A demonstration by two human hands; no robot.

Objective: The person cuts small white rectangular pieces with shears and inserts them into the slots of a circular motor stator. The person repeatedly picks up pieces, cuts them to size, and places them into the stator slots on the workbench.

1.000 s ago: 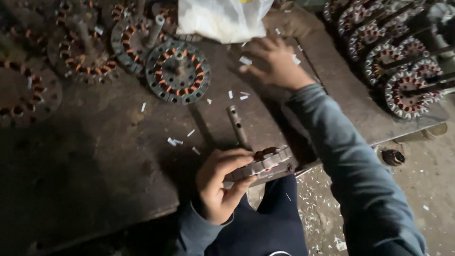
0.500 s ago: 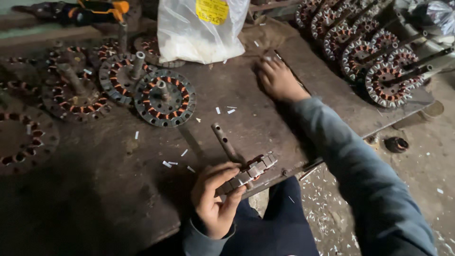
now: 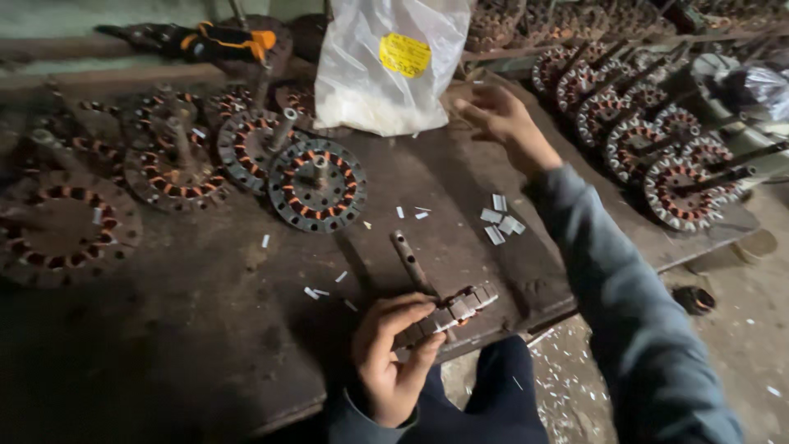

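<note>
My left hand (image 3: 391, 362) grips a round motor stator (image 3: 448, 312) held edge-on at the near edge of the dark workbench (image 3: 189, 329); its copper windings and white slot strips show. My right hand (image 3: 505, 119) is raised over the bench beside a white plastic bag (image 3: 386, 62) with a yellow label, fingers loosely curled, with nothing seen in it. A small pile of white paper strips (image 3: 500, 224) lies on the bench below that hand. A short metal shaft (image 3: 408, 259) lies just beyond the held stator.
Several wound stators lie on the left of the bench, the nearest one (image 3: 317, 184) with a shaft standing up. More stators are stacked in rows at the right (image 3: 657, 140). An orange and black power tool (image 3: 218, 39) lies at the back. White scraps litter the floor (image 3: 575, 386).
My right hand lifted off the bench and moved back toward the bag, leaving the pile of white strips uncovered. My left hand kept hold of the stator.
</note>
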